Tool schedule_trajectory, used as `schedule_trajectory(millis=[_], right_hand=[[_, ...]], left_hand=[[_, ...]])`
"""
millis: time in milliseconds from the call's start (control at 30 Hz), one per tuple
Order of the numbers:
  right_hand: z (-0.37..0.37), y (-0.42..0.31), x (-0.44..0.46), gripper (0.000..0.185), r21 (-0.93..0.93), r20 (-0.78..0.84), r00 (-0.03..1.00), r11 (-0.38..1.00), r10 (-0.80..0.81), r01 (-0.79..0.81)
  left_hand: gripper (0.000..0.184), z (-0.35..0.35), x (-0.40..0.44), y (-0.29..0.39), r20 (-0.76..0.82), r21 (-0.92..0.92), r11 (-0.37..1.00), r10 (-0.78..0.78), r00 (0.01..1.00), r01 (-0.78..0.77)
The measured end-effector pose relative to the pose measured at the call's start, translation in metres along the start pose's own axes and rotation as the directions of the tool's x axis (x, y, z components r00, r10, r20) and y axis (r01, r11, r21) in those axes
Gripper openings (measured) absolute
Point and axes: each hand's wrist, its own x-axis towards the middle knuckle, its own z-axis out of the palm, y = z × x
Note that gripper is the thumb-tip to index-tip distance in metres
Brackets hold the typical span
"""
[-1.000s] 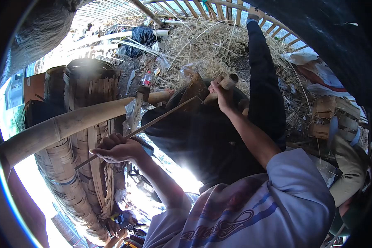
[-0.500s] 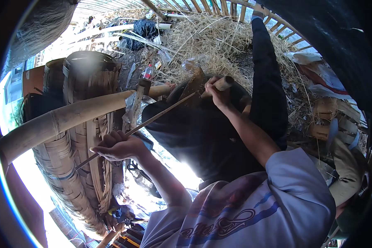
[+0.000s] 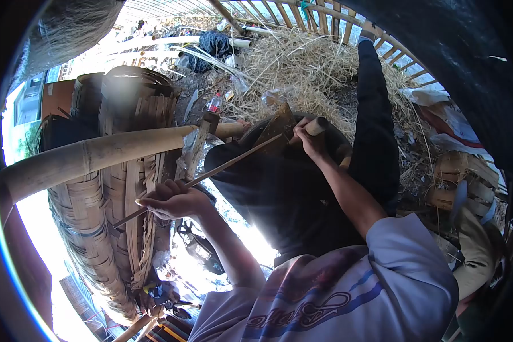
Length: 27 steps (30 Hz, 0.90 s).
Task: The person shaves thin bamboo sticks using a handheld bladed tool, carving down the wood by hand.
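Note:
My left hand (image 3: 175, 199), palm turned up, is closed around a long thin bamboo strip (image 3: 233, 163). The strip slants from the lower left up to a broad, brown-stained knife blade (image 3: 276, 126) above my lap, and its upper end meets or passes close to the blade; I cannot tell which. My right hand (image 3: 309, 141) grips the knife by its thick, pale wooden handle (image 3: 316, 126). Part of the blade and the handle joint are hidden by the fingers. Dark trousers (image 3: 279, 194) lie below both hands.
A thick bamboo pole (image 3: 97, 153) crosses the left side, before tall rolls of woven bamboo (image 3: 80, 211). An upright wooden post (image 3: 198, 142) stands near the strip. Straw (image 3: 302, 62) and a bottle (image 3: 215, 102) lie ahead. At right sits another person's bent leg (image 3: 476, 245).
The whole view has shifted slightly right and down. Both hands keep their grips on the strip and the knife, with little visible movement between them.

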Motion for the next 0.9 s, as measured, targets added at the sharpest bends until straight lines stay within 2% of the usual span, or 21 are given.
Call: schedule_trajectory(millis=[100,167,233,267,300,367,400,433,500,567,633,667,700,733,767,800,833,867,900], right_hand=[[0.004,-0.017,-0.002,0.011,0.359,-0.116,0.991,0.933,0.069,-0.023],[0.005,-0.011,-0.013,0.009,0.344,-0.106,0.993,0.939,0.061,-0.021],[-0.001,-0.007,-0.007,0.008,-0.122,-0.007,1.0,0.992,0.005,-0.006],[-0.001,-0.003,-0.006,0.008,0.195,-0.076,0.988,0.973,0.138,-0.121],[0.002,-0.006,-0.01,0.008,0.2,-0.066,0.986,0.97,0.154,-0.138],[0.005,-0.015,-0.012,0.008,0.105,-0.033,0.997,0.992,0.073,-0.069],[-0.001,-0.013,-0.01,0.008,-0.131,0.091,0.996,0.991,0.013,-0.001],[-0.006,-0.012,-0.003,0.008,-0.135,0.089,0.996,0.991,-0.006,0.018],[-0.009,-0.01,-0.005,0.008,0.234,-0.059,0.989,0.965,0.134,-0.117],[-0.008,-0.007,-0.007,0.007,0.311,-0.065,0.992,0.947,0.108,-0.083],[-0.011,0.002,-0.012,0.008,-0.024,0.049,0.999,1.0,0.009,-0.008],[-0.012,-0.002,-0.009,0.009,0.037,0.0,0.994,0.994,0.108,-0.107],[-0.013,0.005,-0.006,0.008,0.192,-0.047,0.981,0.966,0.186,-0.174],[-0.014,-0.001,-0.003,0.007,0.166,-0.011,0.989,0.976,0.146,-0.142],[-0.015,-0.014,-0.001,0.006,0.014,0.051,0.988,0.989,0.146,-0.147],[-0.018,-0.009,0.002,0.006,0.004,0.117,0.985,0.991,0.13,-0.131],[-0.017,-0.014,0.0,0.008,-0.052,0.132,0.979,0.987,0.158,-0.152],[-0.018,-0.014,-0.002,0.008,-0.113,0.165,0.975,0.985,0.151,-0.133],[-0.019,-0.014,-0.003,0.008,-0.173,0.19,0.972,0.979,0.136,-0.103]], left_hand=[[0.047,-0.007,0.002,-0.001,0.017,0.001,1.0,-0.02,1.0,0.02],[0.048,-0.012,0.004,-0.004,-0.024,0.01,1.0,-0.027,0.999,0.027],[0.047,-0.005,0.002,-0.002,-0.014,-0.019,1.0,-0.02,1.0,0.019],[0.047,-0.004,0.002,-0.004,0.006,-0.022,1.0,-0.012,1.0,0.012],[0.047,-0.011,0.003,-0.002,0.027,0.002,1.0,-0.003,1.0,0.003],[0.047,-0.018,0.003,0.002,0.008,0.023,1.0,0.002,1.0,-0.003],[0.047,-0.014,0.001,0.002,0.0,0.012,1.0,-0.001,1.0,0.001],[0.046,-0.007,0.0,0.0,-0.011,-0.012,1.0,-0.004,1.0,0.004],[0.048,-0.008,0.0,0.001,-0.011,-0.003,1.0,0.008,1.0,-0.008],[0.049,-0.005,-0.001,0.001,-0.029,0.033,0.999,0.031,0.999,-0.03],[0.05,-0.009,0.003,-0.003,0.038,-0.091,0.996,-0.008,0.999,0.011],[0.049,-0.008,0.003,-0.013,0.052,-0.113,0.994,0.0,0.999,0.006],[0.047,0.0,-0.002,-0.024,-0.005,-0.006,1.0,0.014,1.0,-0.014],[0.046,-0.002,-0.004,-0.034,0.085,-0.125,0.991,-0.032,0.996,0.043],[0.045,0.008,-0.009,-0.032,0.096,-0.183,0.981,-0.05,0.994,0.067],[0.042,0.018,-0.012,-0.028,0.179,-0.245,0.963,-0.068,0.981,0.111],[0.04,0.035,-0.018,-0.025,0.153,-0.268,0.951,-0.118,0.981,0.156],[0.044,0.045,-0.019,-0.037,0.265,-0.288,0.954,0.0,0.964,0.08],[0.039,0.055,-0.023,-0.039,0.333,-0.276,0.956,0.0,0.943,0.097]])
